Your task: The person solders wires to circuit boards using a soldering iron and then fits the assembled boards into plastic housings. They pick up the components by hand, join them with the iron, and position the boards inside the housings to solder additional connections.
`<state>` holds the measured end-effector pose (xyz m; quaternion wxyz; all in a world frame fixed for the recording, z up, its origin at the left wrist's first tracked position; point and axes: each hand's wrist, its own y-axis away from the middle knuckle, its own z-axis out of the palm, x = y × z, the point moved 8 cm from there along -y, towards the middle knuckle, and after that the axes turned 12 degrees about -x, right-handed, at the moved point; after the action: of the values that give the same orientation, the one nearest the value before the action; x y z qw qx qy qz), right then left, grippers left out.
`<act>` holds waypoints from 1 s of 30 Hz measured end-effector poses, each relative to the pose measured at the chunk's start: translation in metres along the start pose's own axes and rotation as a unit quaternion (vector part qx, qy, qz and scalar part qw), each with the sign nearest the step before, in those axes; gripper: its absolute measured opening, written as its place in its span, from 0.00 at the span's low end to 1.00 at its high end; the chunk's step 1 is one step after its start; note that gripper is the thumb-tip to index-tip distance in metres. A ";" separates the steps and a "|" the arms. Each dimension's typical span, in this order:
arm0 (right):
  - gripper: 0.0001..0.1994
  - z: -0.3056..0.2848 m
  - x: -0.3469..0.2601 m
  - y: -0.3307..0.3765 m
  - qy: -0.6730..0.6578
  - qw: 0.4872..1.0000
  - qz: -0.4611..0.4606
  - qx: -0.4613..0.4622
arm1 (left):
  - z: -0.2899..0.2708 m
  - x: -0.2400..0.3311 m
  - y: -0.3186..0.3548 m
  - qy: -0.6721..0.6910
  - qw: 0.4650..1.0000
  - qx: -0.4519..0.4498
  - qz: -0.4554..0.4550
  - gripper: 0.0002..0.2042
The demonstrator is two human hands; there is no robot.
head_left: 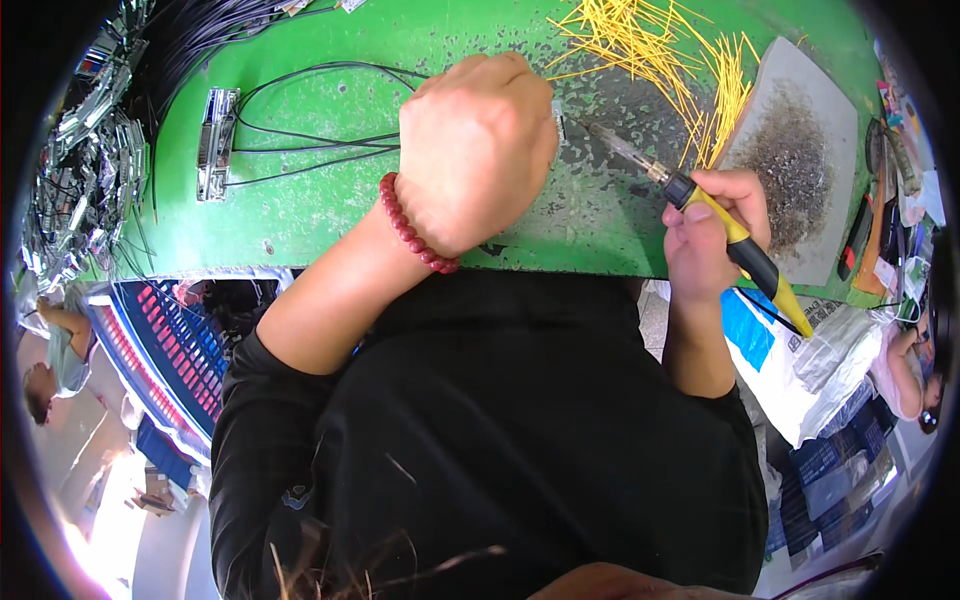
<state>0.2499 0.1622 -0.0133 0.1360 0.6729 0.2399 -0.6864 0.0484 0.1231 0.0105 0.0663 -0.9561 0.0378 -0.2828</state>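
Iron [748, 252] in R hand [704, 240], tip near L hand [480, 150].
Your R hand grips the iron pen-style, tip just beside a small pale part [559, 122] at L hand's edge; contact can't be told. L fingers hidden, so can't tell if they hold anything. Blk wires [320, 149] run from a silver part [214, 145] on the bench [330, 220] to your L hand. Step, as judged: iron work by the pale part; next move prob. calls for a steady tip, kept off L fingers. Bench front edge passes under your L forearm; yellow strips [640, 40] lie beyond the iron, gritty board [850, 120] behind R hand. Working rm: front strip btwn wrists.
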 end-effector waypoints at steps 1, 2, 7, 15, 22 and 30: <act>0.12 -0.001 0.003 0.002 0.010 1.000 0.006 -0.013 | 0.000 0.000 0.000 -0.004 1.000 -0.004 -0.003 0.04; 0.12 -0.002 0.004 0.003 0.009 1.000 0.008 -0.014 | 0.000 0.000 0.000 -0.004 1.000 -0.005 -0.005 0.04; 0.12 0.001 0.004 0.004 0.025 0.999 0.007 -0.033 | 0.001 0.000 -0.001 -0.021 1.000 -0.002 -0.008 0.04; 0.12 0.003 0.004 0.003 0.023 0.999 0.001 -0.033 | 0.001 -0.001 -0.001 -0.012 1.000 0.002 -0.008 0.04; 0.11 0.004 0.004 0.003 0.033 0.999 0.014 -0.012 | 0.001 -0.001 -0.002 -0.013 1.000 -0.001 -0.004 0.03; 0.12 -0.001 0.000 0.003 -0.001 1.000 -0.022 0.010 | 0.001 -0.001 -0.004 -0.014 1.000 -0.018 -0.010 0.03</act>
<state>0.2518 0.1602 -0.0137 0.1139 0.6677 0.2476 -0.6927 0.0483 0.1268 0.0102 0.0470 -0.9613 0.0319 -0.2695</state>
